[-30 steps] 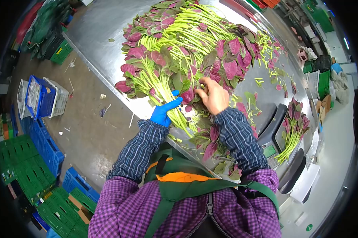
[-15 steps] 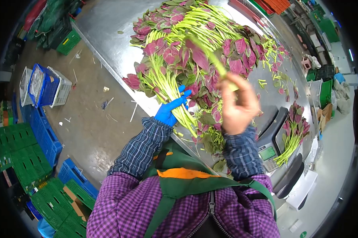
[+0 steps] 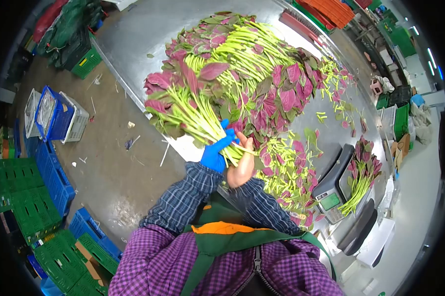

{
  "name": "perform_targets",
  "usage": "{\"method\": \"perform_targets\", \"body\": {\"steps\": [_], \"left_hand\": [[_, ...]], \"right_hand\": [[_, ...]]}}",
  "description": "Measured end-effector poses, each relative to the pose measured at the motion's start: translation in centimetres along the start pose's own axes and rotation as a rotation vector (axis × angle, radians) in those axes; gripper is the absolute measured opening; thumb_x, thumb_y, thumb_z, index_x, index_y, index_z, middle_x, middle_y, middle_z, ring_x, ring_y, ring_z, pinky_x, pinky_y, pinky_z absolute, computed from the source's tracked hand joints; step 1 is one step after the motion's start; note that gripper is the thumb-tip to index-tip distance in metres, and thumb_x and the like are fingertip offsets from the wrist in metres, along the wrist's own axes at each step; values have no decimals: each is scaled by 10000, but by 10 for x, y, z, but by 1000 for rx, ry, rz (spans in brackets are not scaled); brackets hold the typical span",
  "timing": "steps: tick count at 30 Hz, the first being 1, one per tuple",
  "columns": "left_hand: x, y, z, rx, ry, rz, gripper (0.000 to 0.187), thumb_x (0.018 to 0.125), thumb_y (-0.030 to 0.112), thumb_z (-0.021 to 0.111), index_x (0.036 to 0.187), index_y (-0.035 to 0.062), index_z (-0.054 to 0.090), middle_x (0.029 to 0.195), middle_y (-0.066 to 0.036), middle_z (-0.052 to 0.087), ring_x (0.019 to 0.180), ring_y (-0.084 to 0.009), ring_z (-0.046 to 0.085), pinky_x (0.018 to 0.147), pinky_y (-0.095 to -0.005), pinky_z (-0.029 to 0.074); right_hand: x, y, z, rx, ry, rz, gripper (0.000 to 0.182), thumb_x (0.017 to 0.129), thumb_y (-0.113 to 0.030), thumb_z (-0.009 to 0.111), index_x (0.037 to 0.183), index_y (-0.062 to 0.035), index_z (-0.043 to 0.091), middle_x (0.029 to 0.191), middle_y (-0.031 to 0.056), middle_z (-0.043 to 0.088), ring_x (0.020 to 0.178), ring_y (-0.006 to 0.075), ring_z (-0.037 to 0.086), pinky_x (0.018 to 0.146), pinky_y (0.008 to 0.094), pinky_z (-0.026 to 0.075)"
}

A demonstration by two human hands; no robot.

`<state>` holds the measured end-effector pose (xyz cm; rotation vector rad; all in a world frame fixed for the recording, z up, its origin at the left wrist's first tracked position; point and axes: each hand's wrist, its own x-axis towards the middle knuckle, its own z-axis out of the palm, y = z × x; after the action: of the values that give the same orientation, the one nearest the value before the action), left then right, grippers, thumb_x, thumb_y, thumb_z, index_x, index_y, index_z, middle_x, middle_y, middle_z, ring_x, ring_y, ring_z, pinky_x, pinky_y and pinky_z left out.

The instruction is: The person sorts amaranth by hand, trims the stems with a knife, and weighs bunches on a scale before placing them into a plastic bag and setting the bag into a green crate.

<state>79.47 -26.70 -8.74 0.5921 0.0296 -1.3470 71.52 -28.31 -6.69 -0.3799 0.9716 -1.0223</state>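
My left hand (image 3: pixel 216 152), in a blue glove, wraps round the stems of a bunch of red amaranth (image 3: pixel 195 116). Its purple and green leaves point up and to the left. Bare, my right hand (image 3: pixel 241 166) closes on the cut stem ends at the lower right of the same bunch, close beside the glove. Beyond both hands lies a large heap of red amaranth (image 3: pixel 252 52) on the metal table (image 3: pixel 129 34). Short stem pieces and loose leaves (image 3: pixel 284 170) are scattered to the right of my right hand.
At the right a digital scale (image 3: pixel 331 200) stands beside another amaranth bunch (image 3: pixel 361 180) lying on or next to it. More trimmings (image 3: pixel 338 93) are strewn on the table's far right. Blue and white baskets (image 3: pixel 55 113) and green crates (image 3: pixel 23 187) stand on the floor at left.
My right hand has come down and left from above the table, where it held a stem, to the bunch's stem ends. The bunch in my left hand has shifted slightly.
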Motion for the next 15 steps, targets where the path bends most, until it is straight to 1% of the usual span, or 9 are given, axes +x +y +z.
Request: {"method": "perform_targets", "body": {"steps": [3, 4, 5, 7, 9, 11, 13, 14, 15], "left_hand": [[8, 13, -5, 42, 151, 103, 545, 799, -30, 591, 1299, 78, 402, 1047, -50, 565, 932, -173, 566, 832, -319, 482], [5, 27, -2, 30, 131, 124, 524, 761, -67, 619, 1245, 26, 441, 1023, -64, 570, 951, -170, 567, 852, -311, 467], [3, 41, 2, 116, 109, 153, 486, 749, -55, 634, 1202, 20, 475, 976, -63, 583, 923, -166, 579, 822, -301, 474], [10, 61, -14, 260, 86, 158, 454, 779, -6, 625, 1200, 57, 468, 959, -52, 592, 809, -171, 592, 739, -335, 507], [6, 64, -17, 288, 113, 135, 413, 774, 11, 639, 1159, 51, 493, 923, -59, 600, 774, -172, 592, 697, -328, 505], [3, 61, -26, 282, 155, 20, 380, 773, 22, 647, 1126, 51, 512, 895, -60, 602, 751, -168, 588, 668, -315, 496], [1, 56, -29, 345, 218, -6, 358, 770, 52, 664, 1099, 45, 522, 868, -64, 603, 699, -172, 585, 633, -309, 492], [-2, 57, -30, 332, 197, -31, 366, 762, 56, 671, 1097, 41, 524, 867, -66, 605, 700, -174, 588, 632, -310, 495], [-2, 60, -30, 320, 176, -57, 374, 754, 59, 679, 1095, 37, 527, 866, -68, 607, 701, -176, 592, 632, -311, 498]], "right_hand": [[20, -2, 9, -99, 2, -47, 491, 966, -390, 359, 1190, 31, 474, 1057, 122, 572, 903, 182, 562, 816, 304, 455], [29, -15, 11, -194, -71, -85, 450, 962, -352, 387, 1167, 34, 496, 1021, 113, 589, 873, 180, 574, 793, 308, 464], [40, -31, 12, -291, -140, -119, 410, 958, -313, 415, 1143, 38, 517, 984, 104, 607, 844, 177, 587, 769, 311, 473], [91, -76, 39, -874, -335, -516, 296, 909, -219, 516, 1080, 15, 573, 895, 98, 639, 788, 175, 602, 729, 305, 478], [132, -98, 67, -1153, -264, -803, 221, 832, -140, 586, 1015, -19, 612, 864, 129, 646, 811, 222, 608, 733, 316, 474], [185, -107, 85, -1371, -217, -1189, 253, 775, -108, 604, 1020, -43, 607, 904, 143, 633, 827, 287, 597, 756, 355, 465], [223, -112, 99, -1613, -154, -1419, 257, 740, -74, 599, 995, -46, 603, 915, 140, 623, 838, 325, 580, 783, 404, 450], [235, -111, 103, -1829, -106, -1351, 268, 722, -83, 597, 988, -56, 600, 905, 141, 612, 826, 312, 582, 787, 413, 446], [244, -111, 111, -2024, -73, -1196, 246, 712, -120, 596, 950, -61, 612, 888, 150, 612, 845, 310, 589, 779, 419, 454]]}}
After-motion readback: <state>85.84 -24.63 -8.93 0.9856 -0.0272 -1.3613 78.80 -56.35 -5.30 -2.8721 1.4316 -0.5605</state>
